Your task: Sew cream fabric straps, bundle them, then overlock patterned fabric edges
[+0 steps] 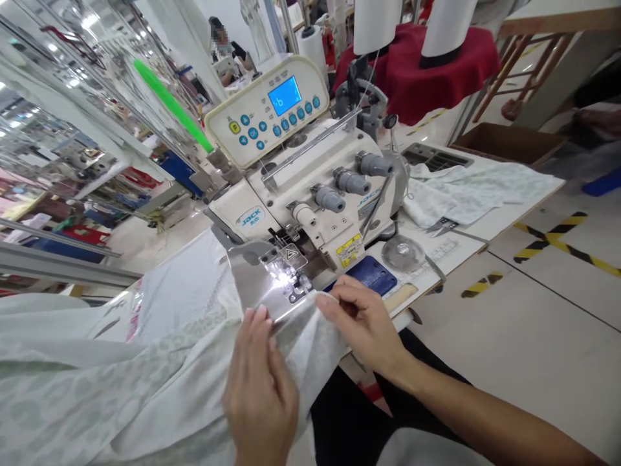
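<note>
A pale green patterned fabric (pixel 310 349) lies along the front edge of a white overlock sewing machine (pixel 301 200), its edge close to the lit presser foot (pixel 295 288). My right hand (pixel 363 320) pinches this edge between thumb and fingers, just right of the foot. Flat on the cloth, fingers stretched toward the metal plate (pixel 247 275), rests my left hand (pixel 259 388). More of the same cloth spreads out to the left and hangs over the front.
Scissors (pixel 441 226) and a round clear dish (pixel 403 252) sit right of the machine, near more patterned cloth (pixel 466 188). White thread cones (pixel 373 26) stand behind. A cardboard box (pixel 509 142) is at the right. A co-worker (pixel 228 52) sits in the background.
</note>
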Action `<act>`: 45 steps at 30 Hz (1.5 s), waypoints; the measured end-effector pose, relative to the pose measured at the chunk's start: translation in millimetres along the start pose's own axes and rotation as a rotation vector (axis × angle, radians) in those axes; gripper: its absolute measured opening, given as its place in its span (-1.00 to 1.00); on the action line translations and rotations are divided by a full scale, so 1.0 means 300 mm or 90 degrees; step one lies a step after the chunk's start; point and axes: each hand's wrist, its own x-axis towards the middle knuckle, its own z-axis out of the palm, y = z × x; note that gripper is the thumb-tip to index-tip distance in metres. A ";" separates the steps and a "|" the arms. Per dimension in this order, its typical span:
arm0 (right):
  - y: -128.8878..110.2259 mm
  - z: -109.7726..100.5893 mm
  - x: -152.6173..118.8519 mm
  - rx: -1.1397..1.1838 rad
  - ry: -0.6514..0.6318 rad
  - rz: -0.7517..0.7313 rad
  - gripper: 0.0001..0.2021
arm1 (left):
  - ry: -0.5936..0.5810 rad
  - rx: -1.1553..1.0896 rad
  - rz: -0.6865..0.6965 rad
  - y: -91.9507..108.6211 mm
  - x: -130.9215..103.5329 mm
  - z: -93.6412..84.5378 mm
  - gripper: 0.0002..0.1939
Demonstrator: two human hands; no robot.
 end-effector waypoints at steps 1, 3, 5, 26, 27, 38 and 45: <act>0.002 -0.009 0.011 -0.006 0.008 -0.004 -0.61 | -0.023 -0.019 0.037 -0.007 -0.020 0.005 -0.56; -0.010 -0.022 0.017 -0.015 -0.011 -0.015 -0.63 | -0.069 -0.071 0.047 -0.025 -0.023 0.012 -0.50; -0.047 -0.029 0.004 -0.016 -0.093 -0.045 -0.63 | -0.115 -0.128 0.037 -0.041 0.004 0.003 -0.53; 0.002 -0.007 0.003 -0.137 0.097 -0.141 -0.72 | -0.266 -0.084 -0.180 -0.162 0.353 0.103 -0.86; 0.000 0.012 -0.030 -0.146 0.098 -0.213 -0.81 | -0.246 -0.090 -0.170 -0.160 0.352 0.104 -0.87; -0.012 0.124 -0.251 0.127 -0.471 -0.033 -0.88 | 0.063 -0.382 -0.336 -0.091 0.194 -0.023 -0.91; -0.028 -0.061 -0.096 -0.033 -0.246 0.075 -0.80 | -0.068 -0.915 -0.722 -0.042 -0.239 -0.083 -0.51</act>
